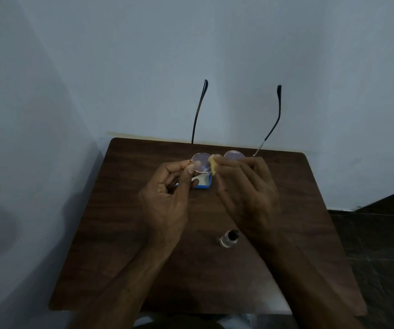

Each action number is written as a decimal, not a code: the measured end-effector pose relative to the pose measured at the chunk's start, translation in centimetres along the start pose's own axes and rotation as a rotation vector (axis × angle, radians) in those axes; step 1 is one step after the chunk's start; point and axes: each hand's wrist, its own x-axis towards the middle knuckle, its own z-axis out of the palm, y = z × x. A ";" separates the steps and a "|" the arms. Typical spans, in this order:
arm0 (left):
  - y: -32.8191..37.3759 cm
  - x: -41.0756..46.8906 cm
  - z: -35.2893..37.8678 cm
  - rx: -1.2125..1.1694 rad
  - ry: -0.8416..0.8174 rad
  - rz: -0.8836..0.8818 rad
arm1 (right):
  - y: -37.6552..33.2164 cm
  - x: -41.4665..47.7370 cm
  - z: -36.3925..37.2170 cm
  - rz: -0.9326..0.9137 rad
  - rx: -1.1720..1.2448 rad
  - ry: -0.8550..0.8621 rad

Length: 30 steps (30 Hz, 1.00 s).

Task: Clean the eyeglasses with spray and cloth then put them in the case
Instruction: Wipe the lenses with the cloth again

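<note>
Held the wire-rimmed eyeglasses point(233, 155) above the wooden table point(309, 233), frame running left to right, temples unfolded and pointing away. Pinched their left rim between thumb and curled fingers of the left hand point(167, 188); clamped a yellow cloth point(213, 166) in the right hand point(245, 186) at the bridge, between the lenses. Just beneath the eyeglasses, an open blue case point(204, 182); nearer and well apart, a small spray bottle point(229, 238), likely blocking nothing.

eyeglasses point(233, 155): hung above the table's point(298, 210) far half, between left hand point(167, 193) and right hand point(245, 188).
cloth point(213, 166): sat between the lenses.
case point(204, 182): lay on the table beneath the eyeglasses.
bottle point(228, 239): stood nearer, between the forearms.
</note>
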 end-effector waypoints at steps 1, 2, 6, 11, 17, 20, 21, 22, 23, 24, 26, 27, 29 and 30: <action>0.1 0.0 0.0 -0.012 -0.010 0.012 | 0.3 0.2 -0.2 0.034 -0.025 0.040; 0.1 0.0 0.0 -0.026 -0.021 0.022 | 0.4 0.3 -0.4 0.066 -0.046 0.063; 0.7 0.2 0.2 -0.012 -0.002 0.012 | -0.2 0.2 -0.3 0.111 -0.026 -0.016; 1.4 0.0 0.3 0.020 0.016 0.015 | -0.2 -0.6 -0.5 0.093 -0.059 -0.052; 1.7 -0.7 0.7 0.024 0.025 -0.004 | 0.2 -0.2 -0.2 0.130 -0.122 0.003; 2.2 -0.7 0.9 0.005 0.040 0.015 | 0.2 -0.1 -0.1 0.116 -0.104 0.031; 2.2 -0.7 0.9 -0.001 0.049 0.017 | 0.2 0.0 0.0 0.112 -0.097 0.034; 2.2 -0.7 0.8 -0.012 0.057 0.015 | 0.1 0.0 0.0 0.107 -0.085 0.035; 2.1 -0.7 0.8 -0.026 0.063 0.008 | 0.1 -0.1 0.0 0.100 -0.063 0.036; 1.9 -0.6 0.6 -0.034 0.065 0.004 | 0.0 -0.2 -0.1 0.096 -0.031 0.044; 1.4 -0.5 0.2 -0.036 0.050 0.008 | 0.1 -0.3 -0.4 0.130 0.048 0.101; 1.1 -0.4 -0.1 -0.041 0.034 0.009 | 0.3 -0.3 -0.6 0.160 0.073 0.137; 0.7 -0.2 -0.5 -0.047 0.008 0.013 | 0.8 0.0 -0.9 0.210 0.064 0.144; 0.6 -0.1 -0.6 -0.039 0.003 0.027 | 0.9 0.3 -1.0 0.234 0.047 0.114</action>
